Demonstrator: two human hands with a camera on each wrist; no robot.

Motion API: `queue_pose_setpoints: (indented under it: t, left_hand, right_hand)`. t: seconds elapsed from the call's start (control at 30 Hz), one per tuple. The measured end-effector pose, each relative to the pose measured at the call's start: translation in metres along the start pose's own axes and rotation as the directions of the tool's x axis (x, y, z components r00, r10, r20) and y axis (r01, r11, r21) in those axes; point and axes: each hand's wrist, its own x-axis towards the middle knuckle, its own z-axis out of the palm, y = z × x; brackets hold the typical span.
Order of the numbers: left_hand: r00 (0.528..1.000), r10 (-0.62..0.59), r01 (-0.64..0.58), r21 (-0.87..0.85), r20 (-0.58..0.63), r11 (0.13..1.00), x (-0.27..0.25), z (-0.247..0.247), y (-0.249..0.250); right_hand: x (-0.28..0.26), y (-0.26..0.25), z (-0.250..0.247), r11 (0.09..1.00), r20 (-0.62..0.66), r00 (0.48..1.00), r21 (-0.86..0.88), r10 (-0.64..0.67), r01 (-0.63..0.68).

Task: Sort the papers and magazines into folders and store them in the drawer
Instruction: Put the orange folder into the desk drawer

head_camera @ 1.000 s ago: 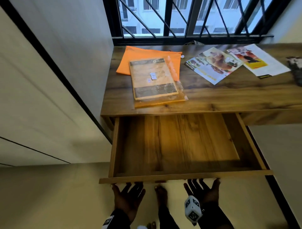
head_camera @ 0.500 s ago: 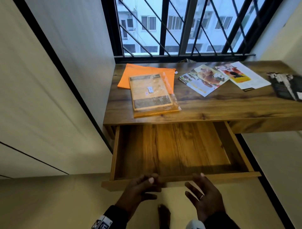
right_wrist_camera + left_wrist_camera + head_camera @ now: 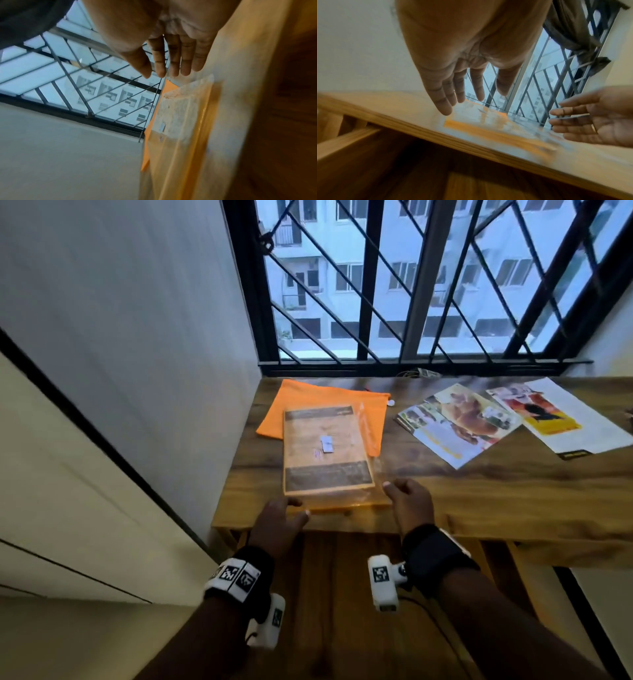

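Both my hands, left (image 3: pixel 278 520) and right (image 3: pixel 409 503), reach with released grip beside the clear folder (image 3: pixel 329 453) on the table (image 3: pixel 479 494) at frame centre.

The counter (image 3: pixel 479 501) is wood with a strong dark grain and a smooth, faintly shiny top that catches window light. The open drawer (image 3: pixel 342 594) at lower centre is the same wood, warmer and duller inside. On the counter's left part lies a clear plastic folder (image 3: pixel 329 453), glossy and orange-tinted, with a printed paper sheet showing through it. Under it sits a matt orange folder (image 3: pixel 308 402); whether it is cloth or paper cannot be told. At right, the magazines (image 3: pixel 459 422) are glossy printed paper. The window grille (image 3: pixel 428 285) across the top is dark painted metal. The wall (image 3: pixel 137 320) at upper left is smooth and matt
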Motion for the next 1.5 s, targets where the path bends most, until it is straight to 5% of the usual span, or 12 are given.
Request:
queue_pose_setpoints:
  t: [0.23,0.5,0.6,0.7,0.77,0.87,1.0,1.17,1.3,1.4,1.5]
  left_hand:
    - [0.995,-0.097,0.092,0.237,0.013,0.967,0.046,0.015,0.0]
    - [0.999,0.024,-0.029,0.27,0.024,0.963,0.044,0.013,-0.02]
    - [0.976,-0.131,0.176,0.278,-0.174,0.944,0.038,0.0,-0.024]
    - [0.923,-0.378,0.383,0.063,-0.079,0.922,0.024,-0.012,-0.017]
    - [0.858,-0.496,0.513,-0.282,0.134,0.811,0.013,-0.015,-0.005]
    - [0.806,-0.456,0.584,-0.635,0.378,0.507,-0.002,-0.007,0.003]
    - [0.846,-0.373,0.476,-0.855,0.38,0.208,-0.015,0.017,0.003]
    - [0.897,-0.381,0.341,-0.898,0.223,0.278,-0.021,0.027,-0.009]
    - [0.929,-0.308,0.327,-0.847,0.206,0.419,-0.029,0.003,-0.02]
    - [0.944,-0.202,0.329,-0.804,0.263,0.495,-0.039,-0.012,-0.034]
    - [0.938,-0.16,0.344,-0.764,0.308,0.545,-0.05,-0.02,-0.047]
  right_hand:
    - [0.102,-0.01,0.035,0.856,0.104,0.987,-0.514,0.124,-0.053]
    - [0.135,-0.018,0.046,0.877,0.29,0.939,-0.481,0.183,-0.023]
    - [0.121,-0.024,0.043,0.918,0.33,0.928,-0.394,0.174,-0.032]
    - [0.097,-0.024,0.039,0.979,0.325,0.931,-0.162,0.168,-0.12]
    - [0.072,-0.02,0.04,0.986,0.333,0.931,0.016,0.149,-0.164]
    - [0.027,-0.01,0.048,0.949,0.364,0.913,0.174,0.186,-0.263]
    - [-0.009,0.01,0.056,0.898,0.404,0.88,0.243,0.25,-0.367]
    - [-0.014,0.012,0.046,0.919,0.402,0.879,0.18,0.257,-0.352]
    - [0.025,-0.006,0.015,0.867,0.173,0.927,0.331,0.332,-0.372]
    - [0.057,-0.006,-0.019,0.948,-0.022,0.958,0.152,0.287,-0.281]
    - [0.062,0.006,-0.048,0.972,-0.073,0.97,0.058,0.233,-0.229]
